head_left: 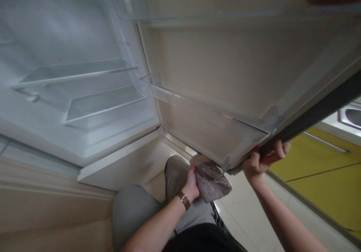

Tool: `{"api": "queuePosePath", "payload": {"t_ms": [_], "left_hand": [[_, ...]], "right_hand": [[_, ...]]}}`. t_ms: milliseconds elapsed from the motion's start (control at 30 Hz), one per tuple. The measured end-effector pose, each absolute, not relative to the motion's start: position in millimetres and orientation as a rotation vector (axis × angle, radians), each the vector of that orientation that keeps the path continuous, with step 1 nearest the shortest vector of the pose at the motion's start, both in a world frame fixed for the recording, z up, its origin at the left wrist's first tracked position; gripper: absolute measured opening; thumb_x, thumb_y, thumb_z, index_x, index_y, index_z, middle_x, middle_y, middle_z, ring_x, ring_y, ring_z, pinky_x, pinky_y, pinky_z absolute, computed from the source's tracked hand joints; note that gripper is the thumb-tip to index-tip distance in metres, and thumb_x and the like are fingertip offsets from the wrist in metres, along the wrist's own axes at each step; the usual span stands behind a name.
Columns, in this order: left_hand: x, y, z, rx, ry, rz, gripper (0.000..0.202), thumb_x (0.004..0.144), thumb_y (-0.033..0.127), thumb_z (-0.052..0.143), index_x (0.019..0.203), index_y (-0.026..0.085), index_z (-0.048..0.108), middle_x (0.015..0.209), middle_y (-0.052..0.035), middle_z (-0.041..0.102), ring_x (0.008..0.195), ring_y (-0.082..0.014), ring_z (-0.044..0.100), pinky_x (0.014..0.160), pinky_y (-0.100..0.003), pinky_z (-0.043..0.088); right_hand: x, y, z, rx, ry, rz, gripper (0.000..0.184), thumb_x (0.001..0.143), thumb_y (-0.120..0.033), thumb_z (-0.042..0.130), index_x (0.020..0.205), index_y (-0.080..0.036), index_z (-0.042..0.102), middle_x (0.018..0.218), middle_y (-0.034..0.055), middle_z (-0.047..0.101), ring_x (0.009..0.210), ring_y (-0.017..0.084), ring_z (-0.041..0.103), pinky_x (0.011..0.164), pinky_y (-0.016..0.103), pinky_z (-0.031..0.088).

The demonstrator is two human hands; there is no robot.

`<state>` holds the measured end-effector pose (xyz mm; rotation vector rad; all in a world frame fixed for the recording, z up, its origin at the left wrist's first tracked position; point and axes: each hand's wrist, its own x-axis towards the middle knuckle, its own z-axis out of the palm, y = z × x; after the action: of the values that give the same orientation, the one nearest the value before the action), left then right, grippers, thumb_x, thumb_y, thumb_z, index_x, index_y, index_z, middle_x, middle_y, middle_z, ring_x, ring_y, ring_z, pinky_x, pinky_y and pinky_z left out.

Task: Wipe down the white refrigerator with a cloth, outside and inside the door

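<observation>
An open fridge door (225, 71) fills the upper right, its inner side facing me. My left hand (192, 183) is closed on a grey-brown cleaning cloth (212, 182) at the door's lower edge, near the lowest clear door shelf; its fingertips are hidden behind the cloth. My right hand (265, 160) is wrapped around the dark outer edge of the door (313, 113), with the fingers curled over it. Above the hands, a clear plastic door shelf (208, 107) crosses the door.
On the left is the fridge interior (56, 30) with glass shelves (104, 103). A white freezer front (121, 161) lies below it. Yellow cabinets (324, 169) stand at right under a white counter (328, 126). My bent knees are close beneath the door, above the tiled floor (248, 214).
</observation>
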<state>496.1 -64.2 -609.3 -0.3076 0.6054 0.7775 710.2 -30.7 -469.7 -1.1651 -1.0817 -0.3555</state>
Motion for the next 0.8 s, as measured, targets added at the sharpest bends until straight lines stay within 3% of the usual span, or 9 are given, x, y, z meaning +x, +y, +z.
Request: {"api": "queuePosePath", "payload": {"t_ms": [100, 233, 433, 600, 800], "left_hand": [[504, -72, -606, -0.298, 0.58, 0.763, 0.059, 0.091, 0.054, 0.068, 0.13, 0.009, 0.071, 0.116, -0.0216, 0.077, 0.116, -0.0369, 0.073, 0.11, -0.055, 0.051], [474, -41, -598, -0.298, 0.687, 0.948, 0.049, 0.096, 0.049, 0.062, 0.122, 0.009, 0.073, 0.111, -0.0198, 0.078, 0.111, -0.0335, 0.075, 0.107, -0.049, 0.055], [386, 34, -577, -0.229, 0.776, 1.305, 0.047, 0.101, 0.05, 0.049, 0.114, 0.013, 0.076, 0.1, -0.0141, 0.078, 0.11, -0.0299, 0.074, 0.106, -0.044, 0.055], [340, 75, -575, -0.113, 0.837, 1.532, 0.05, 0.102, 0.049, 0.041, 0.118, 0.018, 0.077, 0.105, -0.009, 0.079, 0.112, -0.0267, 0.072, 0.107, -0.043, 0.054], [341, 87, -583, -0.04, 0.805, 1.557, 0.052, 0.103, 0.048, 0.04, 0.124, 0.016, 0.075, 0.112, -0.0107, 0.079, 0.115, -0.0267, 0.072, 0.107, -0.043, 0.054]], "right_hand": [[706, -32, -463, -1.042, -1.155, -0.476, 0.063, 0.071, -0.029, 0.057, 0.133, -0.027, 0.044, 0.165, 0.0101, 0.031, 0.159, 0.034, 0.028, 0.127, 0.067, 0.023], [702, -33, -459, -0.969, -1.224, -0.52, 0.063, 0.074, -0.022, 0.058, 0.135, -0.027, 0.045, 0.166, 0.0102, 0.032, 0.159, 0.033, 0.029, 0.128, 0.066, 0.022], [704, -31, -466, -1.042, -1.161, -0.475, 0.06, 0.073, -0.028, 0.057, 0.131, -0.027, 0.043, 0.167, 0.0101, 0.029, 0.159, 0.034, 0.03, 0.126, 0.066, 0.024], [706, -29, -470, -1.048, -1.14, -0.474, 0.063, 0.069, -0.029, 0.058, 0.13, -0.028, 0.044, 0.167, 0.0118, 0.028, 0.16, 0.036, 0.025, 0.128, 0.062, 0.023], [707, -27, -470, -1.015, -1.152, -0.517, 0.064, 0.07, -0.027, 0.057, 0.133, -0.03, 0.044, 0.165, 0.0107, 0.031, 0.159, 0.037, 0.029, 0.127, 0.066, 0.024]]}}
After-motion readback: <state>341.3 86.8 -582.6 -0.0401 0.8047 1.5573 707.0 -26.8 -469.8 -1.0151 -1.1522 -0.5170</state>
